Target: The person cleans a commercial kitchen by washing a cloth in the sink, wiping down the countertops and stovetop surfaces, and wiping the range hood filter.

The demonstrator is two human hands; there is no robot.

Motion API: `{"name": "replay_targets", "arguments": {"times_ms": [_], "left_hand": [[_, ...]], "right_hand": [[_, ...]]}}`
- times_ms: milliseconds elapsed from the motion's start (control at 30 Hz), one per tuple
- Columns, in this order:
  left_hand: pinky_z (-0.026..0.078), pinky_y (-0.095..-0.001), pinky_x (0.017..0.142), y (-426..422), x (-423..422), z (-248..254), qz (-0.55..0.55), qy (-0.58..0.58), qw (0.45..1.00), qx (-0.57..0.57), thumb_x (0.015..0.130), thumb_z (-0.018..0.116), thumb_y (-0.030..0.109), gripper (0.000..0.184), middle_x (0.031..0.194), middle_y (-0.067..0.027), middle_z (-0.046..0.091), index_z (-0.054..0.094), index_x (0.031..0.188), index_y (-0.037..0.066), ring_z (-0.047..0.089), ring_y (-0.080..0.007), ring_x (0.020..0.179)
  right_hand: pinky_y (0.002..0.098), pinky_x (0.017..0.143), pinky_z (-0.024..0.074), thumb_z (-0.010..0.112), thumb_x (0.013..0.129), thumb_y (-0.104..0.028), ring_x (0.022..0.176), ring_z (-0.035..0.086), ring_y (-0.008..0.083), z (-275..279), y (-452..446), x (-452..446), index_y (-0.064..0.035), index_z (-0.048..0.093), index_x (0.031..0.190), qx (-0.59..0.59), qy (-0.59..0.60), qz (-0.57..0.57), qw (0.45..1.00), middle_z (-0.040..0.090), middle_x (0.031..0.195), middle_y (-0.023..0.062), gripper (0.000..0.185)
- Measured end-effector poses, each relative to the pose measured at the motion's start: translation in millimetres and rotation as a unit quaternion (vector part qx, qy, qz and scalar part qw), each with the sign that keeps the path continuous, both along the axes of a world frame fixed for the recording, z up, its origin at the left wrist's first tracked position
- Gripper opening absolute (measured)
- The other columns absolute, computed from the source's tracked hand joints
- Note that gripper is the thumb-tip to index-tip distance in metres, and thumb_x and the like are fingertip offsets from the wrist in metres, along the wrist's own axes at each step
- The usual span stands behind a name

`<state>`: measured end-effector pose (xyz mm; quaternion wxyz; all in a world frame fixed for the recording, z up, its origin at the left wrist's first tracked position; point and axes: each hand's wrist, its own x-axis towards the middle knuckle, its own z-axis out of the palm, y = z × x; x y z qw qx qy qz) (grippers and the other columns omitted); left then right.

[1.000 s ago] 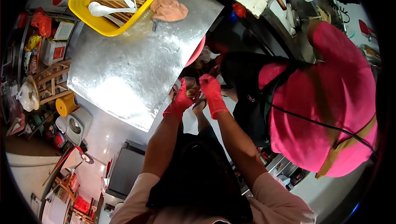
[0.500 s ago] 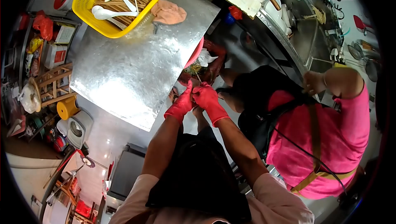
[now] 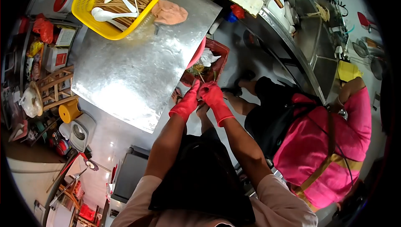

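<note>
By red bin (image 3: 222, 59), left hand (image 3: 186, 101) and right hand (image 3: 213, 98) seem busy together; can't tell grip. Next move needs care.

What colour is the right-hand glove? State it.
The right-hand glove is red, showing best in the head view.

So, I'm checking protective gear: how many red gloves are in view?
2: one red glove is on the left hand, the other on the right hand. Others may be hidden.
</note>
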<state>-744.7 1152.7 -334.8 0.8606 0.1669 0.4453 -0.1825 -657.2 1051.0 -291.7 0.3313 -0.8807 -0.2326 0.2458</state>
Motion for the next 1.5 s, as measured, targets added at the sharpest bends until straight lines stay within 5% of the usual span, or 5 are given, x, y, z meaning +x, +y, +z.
{"name": "replay_targets", "arguments": {"times_ms": [400, 633, 733, 1167, 1500], "left_hand": [[0.057, -0.0435, 0.082, 7, 8, -2, 0.16, 0.094, 0.981, -0.059, 0.089, 0.064, 0.064, 0.064, 0.124, -0.0083, 0.062, 0.053, 0.129, 0.015, 0.064, -0.0269, 0.102], [0.053, -0.0435, 0.087, 7, -8, -103, 0.112, 0.07, 0.982, -0.134, 0.088, 0.063, 0.066, 0.063, 0.117, -0.0022, 0.063, 0.053, 0.127, 0.018, 0.061, -0.0235, 0.099], [0.051, -0.0418, 0.094, 5, 6, -71, 0.154, 0.16, 0.97, -0.094, 0.074, 0.066, 0.08, 0.086, 0.128, -0.0009, 0.06, 0.051, 0.135, 0.021, 0.059, -0.0236, 0.112], [0.052, -0.0451, 0.091, 2, 24, -45, 0.182, 0.125, 0.967, -0.127, 0.081, 0.067, 0.071, 0.077, 0.135, 0.0013, 0.055, 0.047, 0.138, 0.023, 0.054, -0.0245, 0.119], [0.05, -0.0434, 0.09, 5, 37, 20, 0.141, -0.036, 0.965, -0.217, 0.086, 0.065, 0.065, 0.071, 0.122, -0.0135, 0.064, 0.052, 0.135, 0.015, 0.064, -0.0251, 0.1]], "right_hand": [[0.0391, 0.07, 0.0511, 0.061, 0.081, -0.011, 0.082, 0.063, 0.0348, -3, -20, 31, -0.0001, 0.065, 0.081, 0.073, 0.015, -0.03, 0.997, 0.066, 0.084, 0.0186, 0.012], [0.0403, 0.074, 0.0529, 0.067, 0.078, -0.015, 0.083, 0.065, 0.0359, 4, -16, 42, -0.0059, 0.071, 0.085, 0.03, 0.024, -0.096, 0.995, 0.069, 0.086, 0.0168, 0.012], [0.0384, 0.074, 0.0531, 0.067, 0.08, -0.018, 0.082, 0.066, 0.034, 13, -15, 45, -0.0045, 0.071, 0.086, 0.05, 0.077, -0.158, 0.983, 0.069, 0.086, 0.0175, 0.015], [0.0319, 0.072, 0.0548, 0.072, 0.088, -0.022, 0.082, 0.068, 0.0156, -73, -30, 79, -0.0027, 0.069, 0.11, 0.068, 0.179, -0.202, 0.96, 0.074, 0.097, 0.007, 0.029], [0.0305, 0.07, 0.0534, 0.069, 0.095, -0.029, 0.076, 0.067, 0.015, 51, -82, 27, -0.0058, 0.071, 0.103, 0.163, 0.351, -0.356, 0.85, 0.072, 0.092, 0.005, 0.025]]}}
